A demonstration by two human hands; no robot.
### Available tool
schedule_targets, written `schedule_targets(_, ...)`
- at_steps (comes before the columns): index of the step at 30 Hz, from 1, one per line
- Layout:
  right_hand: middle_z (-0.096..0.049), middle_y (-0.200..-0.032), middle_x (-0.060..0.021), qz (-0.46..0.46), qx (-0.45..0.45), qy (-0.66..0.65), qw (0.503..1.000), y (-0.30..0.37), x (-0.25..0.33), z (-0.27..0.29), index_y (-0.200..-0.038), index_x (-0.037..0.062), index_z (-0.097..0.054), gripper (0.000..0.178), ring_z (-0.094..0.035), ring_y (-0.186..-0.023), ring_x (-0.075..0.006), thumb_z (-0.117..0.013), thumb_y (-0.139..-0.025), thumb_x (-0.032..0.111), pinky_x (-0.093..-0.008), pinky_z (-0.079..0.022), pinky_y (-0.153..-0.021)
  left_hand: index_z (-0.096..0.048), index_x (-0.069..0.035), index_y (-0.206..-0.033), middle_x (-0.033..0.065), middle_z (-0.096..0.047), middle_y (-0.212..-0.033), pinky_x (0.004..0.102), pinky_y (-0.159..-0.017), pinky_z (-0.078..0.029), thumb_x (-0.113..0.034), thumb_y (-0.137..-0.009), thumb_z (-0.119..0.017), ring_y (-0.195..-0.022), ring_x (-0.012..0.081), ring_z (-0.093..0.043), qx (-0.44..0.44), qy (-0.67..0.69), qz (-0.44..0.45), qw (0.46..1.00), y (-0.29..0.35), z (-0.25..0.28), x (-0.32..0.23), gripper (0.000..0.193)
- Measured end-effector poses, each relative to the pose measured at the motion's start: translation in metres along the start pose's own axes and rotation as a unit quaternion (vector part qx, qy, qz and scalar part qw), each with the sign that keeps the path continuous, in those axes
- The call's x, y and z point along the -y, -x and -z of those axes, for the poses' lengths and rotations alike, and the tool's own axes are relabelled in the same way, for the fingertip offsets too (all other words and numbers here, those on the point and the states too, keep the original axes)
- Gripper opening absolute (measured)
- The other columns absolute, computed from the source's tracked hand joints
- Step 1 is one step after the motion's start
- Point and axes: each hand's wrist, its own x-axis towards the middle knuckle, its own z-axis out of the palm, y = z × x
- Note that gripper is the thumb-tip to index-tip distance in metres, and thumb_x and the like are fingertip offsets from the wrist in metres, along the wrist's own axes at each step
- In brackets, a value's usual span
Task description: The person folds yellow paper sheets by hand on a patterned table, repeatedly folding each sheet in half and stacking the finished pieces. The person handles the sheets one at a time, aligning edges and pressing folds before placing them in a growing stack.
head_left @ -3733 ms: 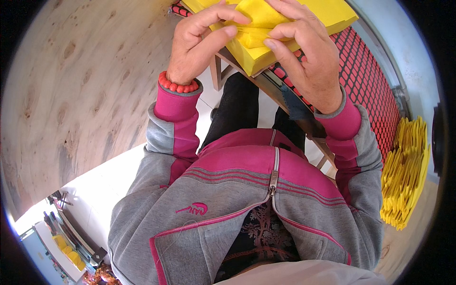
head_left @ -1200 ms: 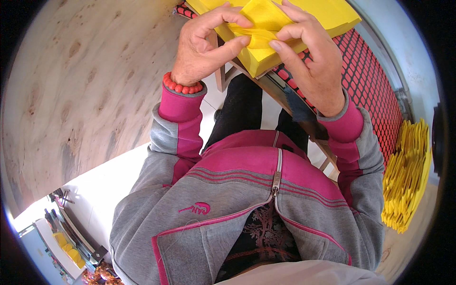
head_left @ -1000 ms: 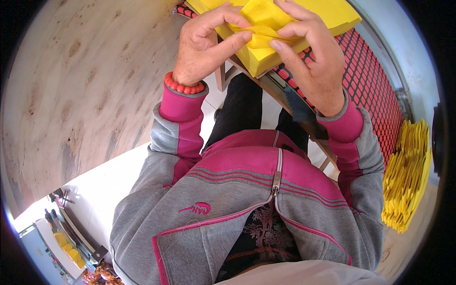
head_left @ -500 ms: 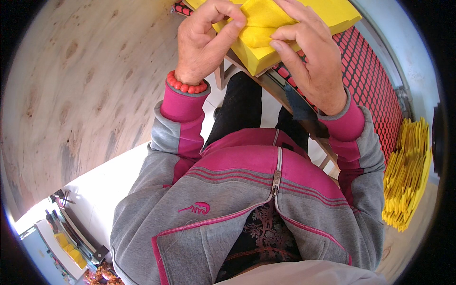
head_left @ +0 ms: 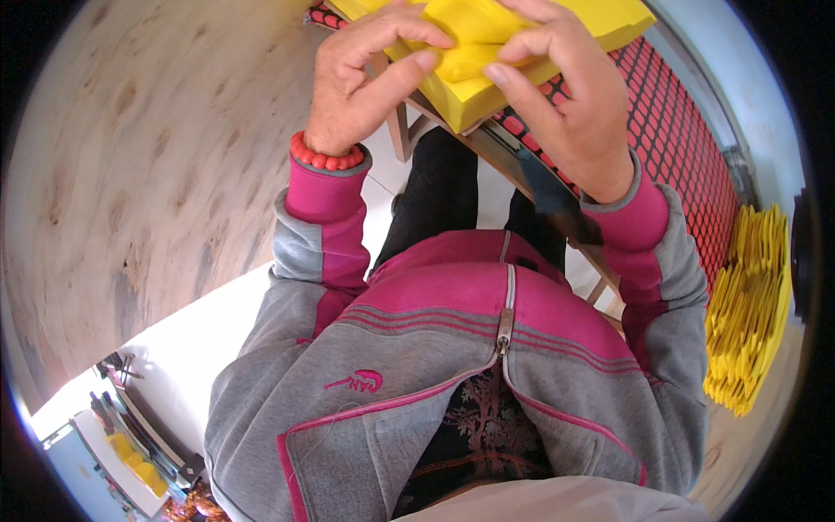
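A folded yellow fabric piece [head_left: 474, 30], perhaps a soft bag, lies on a yellow pile [head_left: 474, 100] at the top of the head view. My left hand [head_left: 361, 78] is at its left edge, forefinger reaching over the fabric and thumb lower, with a gap between them. Beads in red ring that wrist. At the right edge, my right hand [head_left: 570, 96] has its thumb and forefinger apart near the fold. The upper fingers of both hands are partly cut off by the frame.
A red-and-black patterned surface [head_left: 687, 143] runs under the pile toward the right. Beyond it stands a stack of folded yellow pieces [head_left: 748, 304]. To the left spreads a large wooden board [head_left: 156, 165]. Wooden legs [head_left: 400, 130] show by my knees.
My left hand has shifted slightly left. On both hands the thumb and forefinger have loosened from the fabric and parted. The fabric piece keeps nearly the same shape.
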Motion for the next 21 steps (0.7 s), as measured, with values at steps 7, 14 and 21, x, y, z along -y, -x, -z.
schedule_targets(7, -0.074, -0.113, -0.0138, -0.008, 0.055, -0.049, 0.997, 0.052, 0.032, 0.034, -0.1, 0.0046, -0.068, 0.018, -0.072, -0.097, -0.0286, -0.078, -0.085, 0.003, -0.0341, -0.057, -0.083, -0.072, 0.0, -0.11, 0.0123, -0.073, -0.111, 0.0381, -0.098, -0.046, -0.011, -0.095, -0.065, -0.104, 0.0218, -0.066, 0.039, 0.027, 0.014, 0.999, -0.006, 0.001, 0.007, 0.02)
schedule_targets(14, -0.067, -0.118, -0.0161, -0.279, 0.161, 0.02, 0.946, 0.215, -0.028, -0.017, -0.116, 0.0026, -0.063, 0.025, -0.065, -0.109, -0.0348, -0.068, -0.096, 0.016, -0.0404, -0.052, -0.094, -0.072, 0.003, -0.116, 0.0056, -0.072, -0.115, 0.024, -0.095, -0.045, 0.001, -0.099, -0.057, -0.106, 0.0116, -0.062, 0.001, 0.074, 0.072, 0.995, 0.003, 0.002, 0.018, 0.023)
schedule_targets(21, -0.067, -0.119, -0.0176, -0.298, 0.131, 0.262, 0.908, 0.294, -0.091, -0.031, -0.129, 0.0047, -0.064, 0.038, -0.063, -0.112, -0.0351, -0.058, -0.103, 0.032, -0.0451, -0.05, -0.095, -0.073, 0.002, -0.114, 0.0044, -0.072, -0.111, 0.0232, -0.093, -0.045, 0.0, -0.098, -0.059, -0.104, 0.0107, -0.063, -0.008, 0.089, 0.087, 0.992, 0.0, -0.001, 0.012, 0.021)
